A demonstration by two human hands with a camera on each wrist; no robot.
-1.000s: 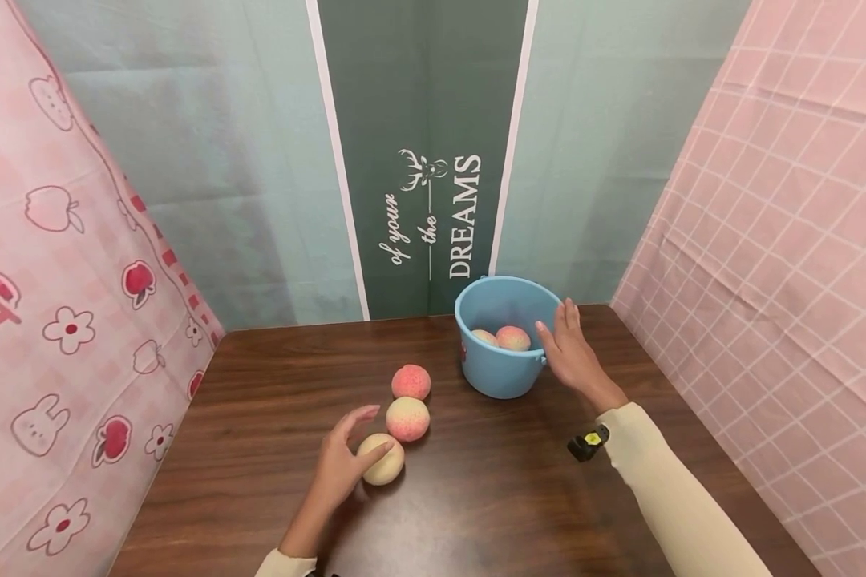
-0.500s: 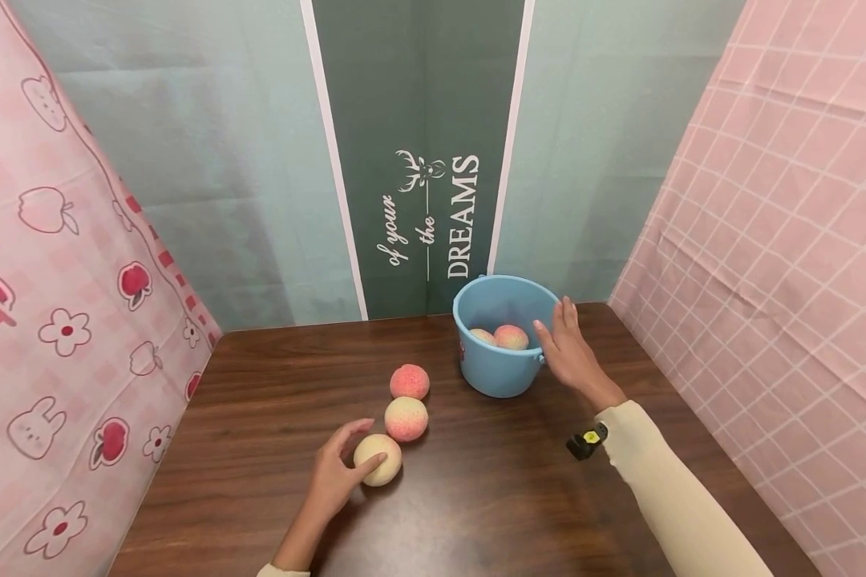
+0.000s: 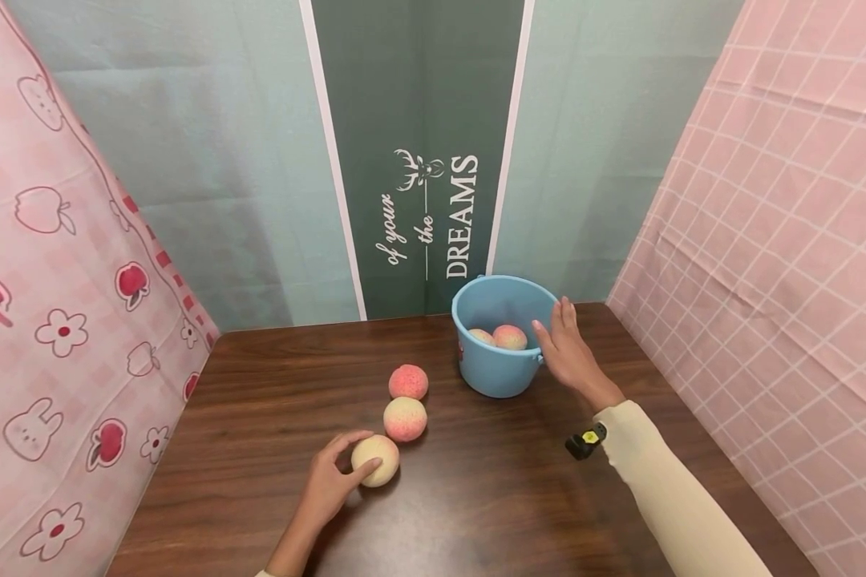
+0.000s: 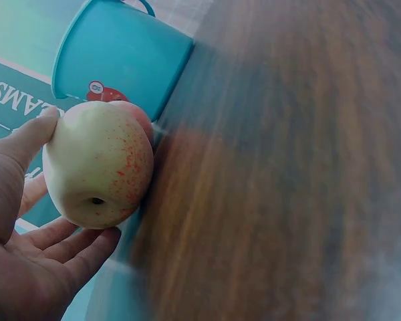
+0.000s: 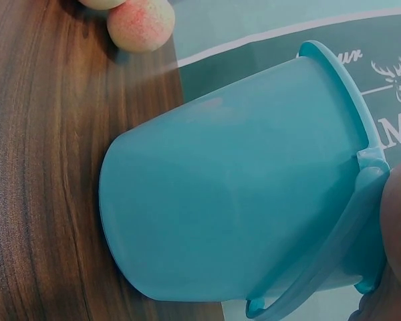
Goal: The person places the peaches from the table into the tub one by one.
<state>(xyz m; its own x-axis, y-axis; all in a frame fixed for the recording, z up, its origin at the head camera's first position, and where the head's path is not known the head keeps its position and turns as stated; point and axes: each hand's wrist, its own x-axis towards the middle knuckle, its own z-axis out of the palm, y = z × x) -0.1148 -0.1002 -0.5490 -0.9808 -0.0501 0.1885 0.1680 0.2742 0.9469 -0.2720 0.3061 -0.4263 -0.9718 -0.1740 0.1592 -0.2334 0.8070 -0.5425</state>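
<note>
A dark wood table [image 3: 476, 497] is set before a green-grey backdrop [image 3: 209, 200], flanked by a fruit-patterned cloth [image 3: 79, 272] at the left of the head view and a pink checked cloth [image 3: 779, 240] at the right. In the lower middle of the head view, a pale peach [image 4: 97, 160] is gripped by the left hand [image 3: 332, 477] between thumb and curled fingers. Right of centre, the blue bucket [image 3: 500, 373] is touched near its rim by the right hand [image 3: 572, 357], whose fingers are held fairly straight; nothing is grasped by it. The left fingers have been brought in against the pale peach, where a gap was seen a second ago, so it can be judged held rather than merely reached for; whether it has been lifted cannot be told. Its dimple is turned toward the left wrist camera, low on the fruit in that view, with the red flecks at the right; no clear long axis is shown by so round a shape. Farther up the head view, a blushed peach [image 3: 405, 420] and a red peach [image 3: 408, 383] are lined up just beside it. The blue bucket is stood upright, mouth and axis upward, and two peaches [image 3: 510, 337] are held inside
</note>
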